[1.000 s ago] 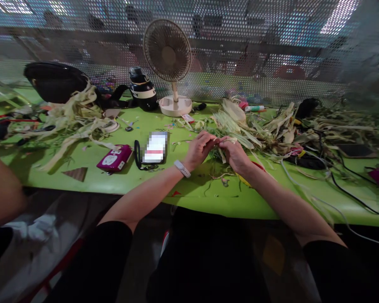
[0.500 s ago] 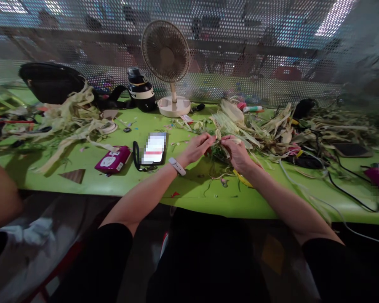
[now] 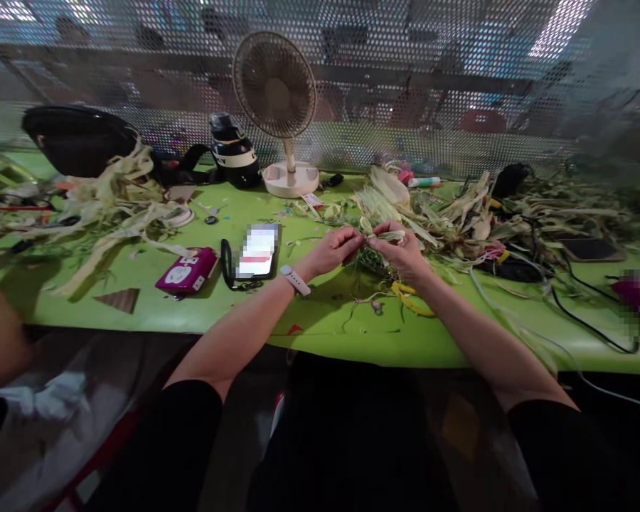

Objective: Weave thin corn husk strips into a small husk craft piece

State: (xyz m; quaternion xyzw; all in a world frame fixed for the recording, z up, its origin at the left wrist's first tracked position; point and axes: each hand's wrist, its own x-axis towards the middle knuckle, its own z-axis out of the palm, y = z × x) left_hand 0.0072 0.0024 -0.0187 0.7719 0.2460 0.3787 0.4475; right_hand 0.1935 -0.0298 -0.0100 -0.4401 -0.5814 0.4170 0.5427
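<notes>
A small pale strip of corn husk (image 3: 366, 226) sticks up between my fingertips above the green table. My left hand (image 3: 335, 252), with a white band on its wrist, pinches it from the left. From the right, my right hand (image 3: 397, 250) has thumb and fingers closed on the same strip, its fingertips almost touching the left ones. Green plant bits lie under both hands. Just below my right hand is a yellow looped handle (image 3: 414, 302), perhaps of scissors. Behind the hands spreads a heap of pale husks (image 3: 387, 195).
To the left lie a phone (image 3: 257, 252), a purple device (image 3: 188, 272) and a husk pile (image 3: 120, 188). A fan (image 3: 291, 179), a black bottle (image 3: 235, 153) and a black bag (image 3: 82, 142) stand by the mesh panel. Cables (image 3: 570, 313) cross the right side. Another person's arm (image 3: 0, 338) is at left.
My right hand has turned slightly and its fingers have come closer to my left hand's fingertips. More of the yellow handle shows. The view has shifted a little.
</notes>
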